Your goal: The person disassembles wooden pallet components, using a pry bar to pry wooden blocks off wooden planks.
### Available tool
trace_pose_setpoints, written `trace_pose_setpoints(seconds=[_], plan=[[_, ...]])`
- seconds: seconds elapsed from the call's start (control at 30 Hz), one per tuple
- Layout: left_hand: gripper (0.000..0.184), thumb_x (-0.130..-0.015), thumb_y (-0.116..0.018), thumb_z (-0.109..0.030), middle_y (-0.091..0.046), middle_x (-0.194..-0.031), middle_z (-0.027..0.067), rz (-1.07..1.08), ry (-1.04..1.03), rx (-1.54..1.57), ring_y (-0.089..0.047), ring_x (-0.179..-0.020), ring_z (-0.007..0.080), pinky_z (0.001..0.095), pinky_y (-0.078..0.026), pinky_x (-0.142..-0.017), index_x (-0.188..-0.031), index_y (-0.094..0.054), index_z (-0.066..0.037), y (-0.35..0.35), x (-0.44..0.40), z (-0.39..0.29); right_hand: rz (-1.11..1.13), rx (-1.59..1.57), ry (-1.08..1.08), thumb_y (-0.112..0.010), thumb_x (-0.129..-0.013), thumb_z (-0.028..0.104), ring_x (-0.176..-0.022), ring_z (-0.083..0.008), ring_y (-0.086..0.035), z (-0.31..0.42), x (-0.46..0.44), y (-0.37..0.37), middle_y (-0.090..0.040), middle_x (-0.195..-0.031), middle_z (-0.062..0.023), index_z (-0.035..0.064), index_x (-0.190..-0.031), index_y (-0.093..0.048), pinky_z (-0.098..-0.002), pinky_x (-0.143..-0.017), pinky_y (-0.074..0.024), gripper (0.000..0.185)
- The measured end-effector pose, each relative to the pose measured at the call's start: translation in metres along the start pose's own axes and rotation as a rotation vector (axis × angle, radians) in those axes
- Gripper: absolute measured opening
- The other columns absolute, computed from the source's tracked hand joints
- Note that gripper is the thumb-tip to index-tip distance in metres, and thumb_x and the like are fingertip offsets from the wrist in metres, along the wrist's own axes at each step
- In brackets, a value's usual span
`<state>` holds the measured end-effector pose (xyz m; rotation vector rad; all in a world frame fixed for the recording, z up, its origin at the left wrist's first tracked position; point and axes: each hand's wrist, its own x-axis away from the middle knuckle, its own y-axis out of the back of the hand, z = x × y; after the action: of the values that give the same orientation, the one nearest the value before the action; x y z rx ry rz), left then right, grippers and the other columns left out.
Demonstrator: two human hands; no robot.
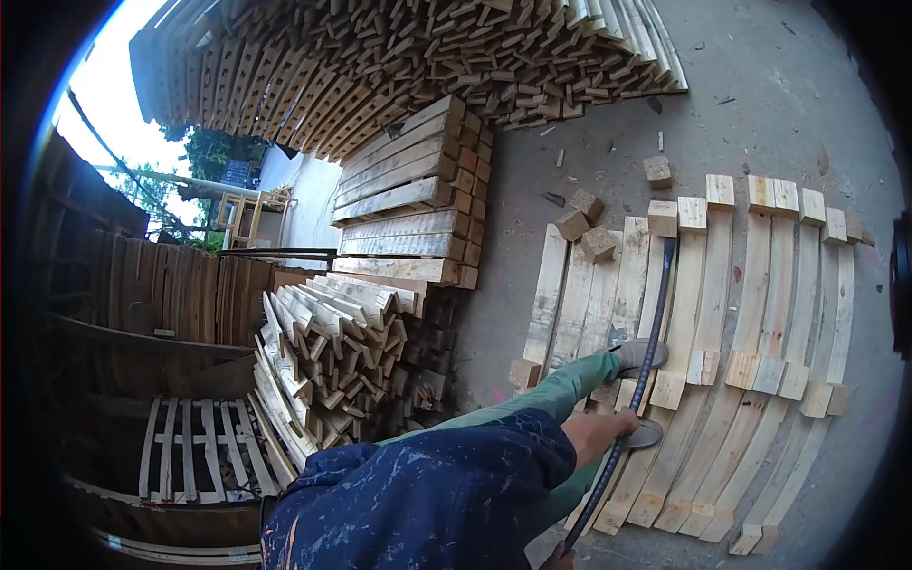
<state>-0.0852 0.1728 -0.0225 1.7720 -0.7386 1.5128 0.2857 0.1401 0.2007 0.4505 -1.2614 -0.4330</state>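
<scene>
A long dark ribbed bar (655, 323) slants across the rows of wooden boards. Its far end reaches a wooden block (662, 218) on one board; the exact contact is too small to tell. My left hand (619, 427) is closed around the bar's middle, above my shoe. At the lower frame edge my right hand (560, 559) grips the near end, mostly cut off from view. Boards (696, 294) with blocks at their ends and middles lie beneath the bar and to its right. My blue left sleeve (418, 484) hides part of my legs.
Several loose wooden blocks (587, 204) lie on the concrete and on boards beyond my feet. A stack of beams (399, 195) and a pile of slatted wood (328, 342) stand on the left. Many pallet-like frames (285, 85) line the back. My shoes (638, 355) are among the boards.
</scene>
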Motion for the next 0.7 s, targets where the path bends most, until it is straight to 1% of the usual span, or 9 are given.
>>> trace_pose_setpoints(seconds=[0.03, 0.1, 0.13, 0.23, 0.3, 0.43, 0.47, 0.63, 0.7], plan=[[0.045, -0.082, -0.062, -0.022, -0.061, -0.084, 0.0143, -0.045, -0.006, -0.006, -0.062, -0.066, 0.0242, 0.0373, -0.052, -0.064, -0.11, -0.044, 0.007, -0.02, -0.017, 0.013, -0.006, -0.039, 0.031, -0.053, -0.081, 0.058, -0.058, -0.0384, -0.059, -0.021, -0.005, -0.005, -0.06, -0.059, -0.0141, 0.0109, -0.081, -0.061, -0.0485, -0.054, -0.0447, 0.048], [0.048, -0.081, -0.063, -0.023, -0.061, -0.085, 0.0147, -0.112, -0.02, -0.016, -0.062, -0.067, 0.0235, 0.0354, -0.052, -0.067, -0.112, -0.041, 0.007, -0.061, -0.018, 0.03, 0.003, -0.016, -0.161, -0.062, -0.082, 0.034, -0.057, -0.0361, -0.059, -0.036, -0.022, -0.015, -0.058, -0.062, -0.0171, 0.0024, -0.077, -0.053, -0.0462, -0.052, -0.0423, 0.033], [0.05, -0.081, -0.064, -0.023, -0.062, -0.086, 0.015, -0.144, -0.036, -0.009, -0.062, -0.067, 0.0232, 0.0345, -0.052, -0.069, -0.113, -0.04, 0.007, -0.081, -0.016, 0.035, 0.018, -0.01, -0.17, -0.062, -0.082, 0.033, -0.057, -0.0364, -0.058, -0.033, -0.021, -0.008, -0.058, -0.062, -0.0163, 0.0028, -0.078, -0.054, -0.0466, -0.052, -0.0422, 0.032], [0.026, -0.086, -0.059, -0.022, -0.056, -0.067, 0.0089, -0.09, -0.137, 0.379, -0.056, -0.051, 0.0182, 0.0313, -0.049, -0.044, -0.093, -0.045, -0.001, -0.079, 0.005, 0.028, -0.006, 0.045, -0.166, -0.062, -0.081, 0.033, -0.055, -0.0374, -0.055, -0.022, -0.006, 0.022, -0.058, -0.061, -0.0152, 0.0038, -0.079, -0.055, -0.0473, -0.053, -0.0418, 0.031], [0.02, -0.085, -0.058, -0.017, -0.052, -0.06, 0.0071, -0.226, -0.156, 0.282, -0.052, -0.047, 0.0168, 0.0331, -0.042, -0.038, -0.088, -0.046, -0.002, -0.07, 0.021, 0.018, -0.026, 0.109, -0.087, -0.063, -0.08, 0.035, -0.054, -0.0382, -0.053, 0.014, 0.017, 0.038, -0.057, -0.061, -0.0148, 0.0051, -0.077, -0.055, -0.0479, -0.053, -0.0411, 0.031], [0.016, -0.085, -0.057, -0.014, -0.05, -0.056, 0.0067, -0.085, -0.096, 0.277, -0.049, -0.043, 0.0162, 0.0329, -0.039, -0.036, -0.08, -0.046, -0.003, -0.015, 0.071, -0.023, -0.124, 0.158, -0.087, -0.068, -0.074, 0.036, -0.052, -0.0368, -0.054, 0.133, 0.076, 0.091, -0.056, -0.056, -0.0134, 0.0066, -0.069, -0.055, -0.0472, -0.051, -0.0413, 0.033], [0.017, -0.085, -0.056, -0.013, -0.049, -0.055, 0.0064, -0.035, -0.1, 0.279, -0.048, -0.041, 0.0159, 0.0325, -0.038, -0.036, -0.077, -0.046, -0.003, 0.0, 0.085, -0.036, -0.127, 0.191, -0.043, -0.06, -0.079, 0.045, -0.053, -0.0359, -0.056, 0.161, 0.088, 0.103, -0.057, -0.056, -0.0128, 0.0094, -0.073, -0.057, -0.0465, -0.051, -0.0432, 0.036], [0.026, -0.086, -0.058, -0.018, -0.045, -0.052, 0.0059, -0.031, 0.014, 0.395, -0.045, -0.039, 0.0177, 0.0342, -0.039, -0.036, -0.067, -0.048, -0.002, 0.029, 0.069, -0.061, -0.126, 0.229, -0.054, -0.053, -0.084, 0.05, -0.052, -0.0316, -0.058, 0.201, 0.081, 0.099, -0.058, -0.056, -0.0108, 0.0131, -0.075, -0.057, -0.0437, -0.05, -0.045, 0.039], [0.025, -0.085, -0.058, -0.017, -0.047, -0.055, 0.0078, -0.064, -0.016, 0.334, -0.048, -0.041, 0.0192, 0.0346, -0.042, -0.036, -0.069, -0.049, 0.001, 0.013, 0.069, -0.059, -0.216, 0.194, -0.052, -0.071, -0.067, 0.038, -0.045, -0.0341, -0.049, 0.157, 0.065, 0.076, -0.052, -0.05, -0.0119, 0.008, -0.061, -0.053, -0.0458, -0.047, -0.0386, 0.036]])
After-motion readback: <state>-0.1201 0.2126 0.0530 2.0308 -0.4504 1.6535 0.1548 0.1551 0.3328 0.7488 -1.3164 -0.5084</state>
